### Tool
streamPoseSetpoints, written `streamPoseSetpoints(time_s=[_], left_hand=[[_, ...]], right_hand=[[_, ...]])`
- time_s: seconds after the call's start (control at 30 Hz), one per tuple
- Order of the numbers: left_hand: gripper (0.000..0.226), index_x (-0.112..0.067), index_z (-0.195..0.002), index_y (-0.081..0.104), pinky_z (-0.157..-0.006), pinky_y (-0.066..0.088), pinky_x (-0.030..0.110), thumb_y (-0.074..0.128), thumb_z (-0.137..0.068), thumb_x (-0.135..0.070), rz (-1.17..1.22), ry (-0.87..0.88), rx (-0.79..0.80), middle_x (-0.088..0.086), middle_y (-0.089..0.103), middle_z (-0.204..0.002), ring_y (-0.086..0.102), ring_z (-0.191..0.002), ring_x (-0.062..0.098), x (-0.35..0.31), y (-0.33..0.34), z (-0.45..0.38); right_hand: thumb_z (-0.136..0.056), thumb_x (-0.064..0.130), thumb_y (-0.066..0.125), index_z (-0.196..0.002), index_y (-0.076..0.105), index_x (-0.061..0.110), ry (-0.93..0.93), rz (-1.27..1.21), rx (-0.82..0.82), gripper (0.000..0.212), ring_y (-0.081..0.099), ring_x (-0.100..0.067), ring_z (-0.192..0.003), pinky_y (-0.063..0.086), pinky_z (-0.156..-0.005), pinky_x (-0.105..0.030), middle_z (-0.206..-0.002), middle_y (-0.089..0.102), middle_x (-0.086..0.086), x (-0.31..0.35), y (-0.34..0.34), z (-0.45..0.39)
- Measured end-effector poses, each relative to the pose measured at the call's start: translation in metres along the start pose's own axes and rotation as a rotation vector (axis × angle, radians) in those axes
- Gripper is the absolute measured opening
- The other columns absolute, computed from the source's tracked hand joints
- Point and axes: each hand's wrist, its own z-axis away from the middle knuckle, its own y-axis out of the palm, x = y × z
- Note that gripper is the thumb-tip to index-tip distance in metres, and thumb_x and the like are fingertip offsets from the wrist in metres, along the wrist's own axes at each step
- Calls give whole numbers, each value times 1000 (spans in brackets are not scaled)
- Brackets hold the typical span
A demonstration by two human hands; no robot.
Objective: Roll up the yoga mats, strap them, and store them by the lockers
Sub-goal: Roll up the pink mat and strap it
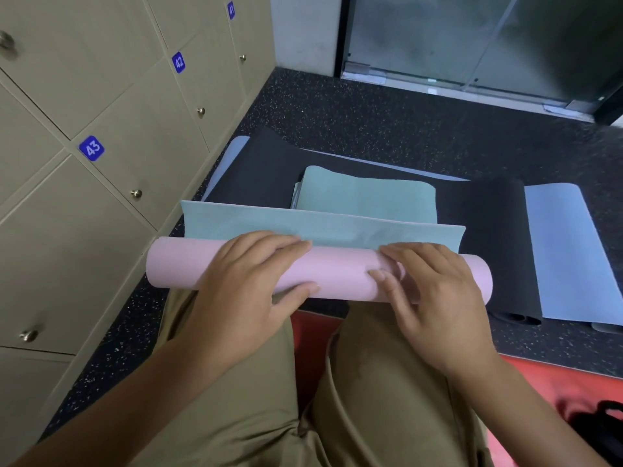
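A yoga mat, pink outside and teal inside, lies across the floor in front of my knees as a thick roll (337,274). Its short unrolled teal flap (337,227) stands up just behind the roll. My left hand (249,281) lies on top of the roll's left half, fingers curved over it and thumb on the near side. My right hand (428,291) covers the right half the same way. Beyond it a folded teal mat (371,193) rests on a black mat (263,173) with a light blue underside (566,247).
Beige lockers (101,129) numbered 41, 42 and 43 line the left wall. The floor (387,123) is dark speckled rubber. A glass door (472,38) stands at the back. A red mat (556,389) lies under my knees, with a black strap or bag (603,429) at the lower right.
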Motion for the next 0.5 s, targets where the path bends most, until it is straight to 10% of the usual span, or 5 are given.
streamPoseSetpoints(time_s=[0.5], left_hand=[[55,-10,-134,65,-114,40,49,66,-94,-48,-119,59,-90,6,63,-138,58,-128,30,0,29,-11]], right_hand=[[-104,50,28,-88,70,22,10,116,125,53,57,-23,-75,44,-72,-40,-79,68,1,-25,18,-55]])
